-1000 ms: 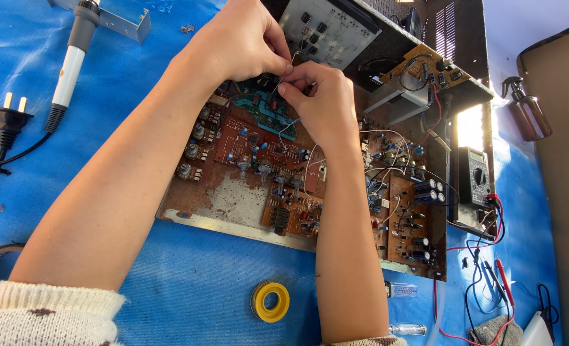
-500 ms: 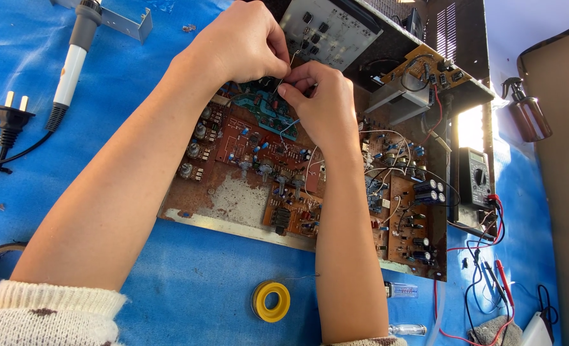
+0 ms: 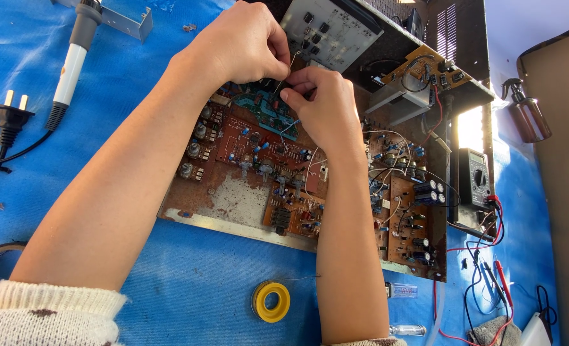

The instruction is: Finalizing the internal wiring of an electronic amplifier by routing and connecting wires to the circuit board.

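Both hands meet at the far edge of an opened circuit board on a blue surface; the left hand and right hand pinch what seems a thin wire, which could snap or tug nearby leads loose

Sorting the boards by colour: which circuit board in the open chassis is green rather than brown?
The small green board at the chassis's far edge, right under both hands' fingertips. The larger boards nearer the person are reddish brown.
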